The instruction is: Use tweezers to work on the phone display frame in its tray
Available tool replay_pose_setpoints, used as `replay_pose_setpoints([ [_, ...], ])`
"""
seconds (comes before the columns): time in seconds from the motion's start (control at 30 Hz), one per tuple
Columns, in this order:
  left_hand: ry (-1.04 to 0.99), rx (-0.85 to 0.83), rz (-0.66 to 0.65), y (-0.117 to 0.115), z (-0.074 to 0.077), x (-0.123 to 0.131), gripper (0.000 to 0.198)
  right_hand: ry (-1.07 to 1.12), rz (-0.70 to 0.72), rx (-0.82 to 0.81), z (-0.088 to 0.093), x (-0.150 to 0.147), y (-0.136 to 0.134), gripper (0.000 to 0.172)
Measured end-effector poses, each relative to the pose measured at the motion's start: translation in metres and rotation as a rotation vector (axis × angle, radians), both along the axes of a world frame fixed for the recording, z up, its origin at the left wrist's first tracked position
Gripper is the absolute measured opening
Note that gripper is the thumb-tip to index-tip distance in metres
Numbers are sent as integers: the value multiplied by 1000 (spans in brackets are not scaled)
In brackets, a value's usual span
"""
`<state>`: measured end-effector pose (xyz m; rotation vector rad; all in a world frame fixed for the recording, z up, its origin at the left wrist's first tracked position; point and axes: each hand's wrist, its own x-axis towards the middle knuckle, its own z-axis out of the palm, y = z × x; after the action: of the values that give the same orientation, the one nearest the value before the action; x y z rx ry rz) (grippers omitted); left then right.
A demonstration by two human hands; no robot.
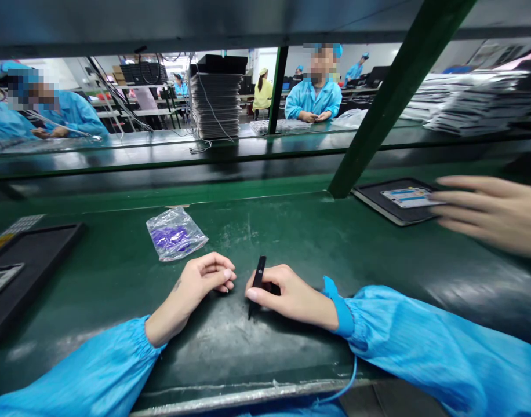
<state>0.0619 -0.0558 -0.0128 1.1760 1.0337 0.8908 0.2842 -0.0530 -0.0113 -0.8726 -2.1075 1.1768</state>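
Observation:
My right hand [287,289] grips black tweezers [257,281] like a pen, their pointed tip down close to the green tabletop [231,347]. Just left of it, my left hand [208,275] rests near the table with its fingers curled and the thumb against the index finger. Whatever may be between those fingers is hidden or too small to make out. Beyond my left hand lies a clear plastic bag [176,234] with small purple pieces inside. A blue wrist strap [341,307] circles my right wrist, its cord hanging over the table edge.
At the right, another person's hand [495,214], blurred, reaches to a phone-like device [407,197] on a black tray [378,202]. Another black tray [43,255] with a flat device [2,278] sits left. A slanted green post [378,116] rises behind. Co-workers sit across.

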Motion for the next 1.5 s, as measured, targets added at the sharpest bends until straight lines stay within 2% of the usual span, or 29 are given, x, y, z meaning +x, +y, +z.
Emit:
replay_pose_setpoints([
  [0.27, 4, -8, 1, 0, 0, 1, 29, 8, 9, 5, -1, 1, 1, 28],
  [0.77, 15, 1, -12, -1, -2, -1, 25, 7, 2, -8, -4, 2, -1, 26],
  [1.07, 11, -6, -2, 0, -2, 0, 28, 65, -90, 66, 0, 2, 4, 27],
  [1.5, 11, -4, -5, 1, -4, 0, 26, 37, -36, 60, -1, 0, 3, 21],
])
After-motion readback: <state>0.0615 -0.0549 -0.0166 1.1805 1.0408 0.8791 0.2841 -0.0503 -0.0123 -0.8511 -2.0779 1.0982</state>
